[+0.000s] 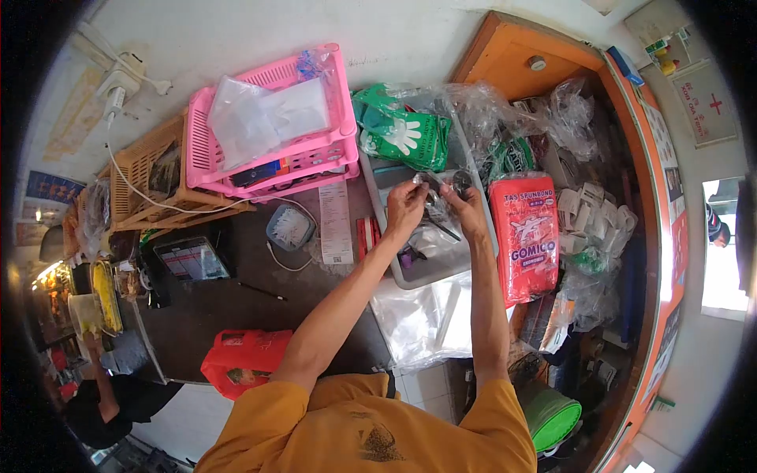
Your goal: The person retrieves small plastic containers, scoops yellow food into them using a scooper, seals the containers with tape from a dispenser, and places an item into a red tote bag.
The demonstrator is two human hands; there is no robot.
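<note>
Clear plastic piece: we found this crumpled piece (436,208) between the two sets of fingertips, over the grey tray (430,277); its long axis appeared to slope from the left fingertips toward the body and rightward, though its outline was too blurred to fix.
Dark strip: we saw this thin strip (449,231) just below the gap between the fingers, its long axis slanting the same way, lower end pointing right and toward the body.
Dark round piece: we placed this piece (461,182) at the right fingertips, on their far side; we read no clear direction from it.
Left hand: we noted this hand (405,208) with fingers curled and tips pinched together on the plastic.
Right hand: we noted this hand (469,213) with fingers bent beside the round piece; we could not tell how far they had closed.
Green packet: we recorded it (406,138) beyond the left fingers.
Red packet: we recorded it (523,236) right of the right fingers.
</note>
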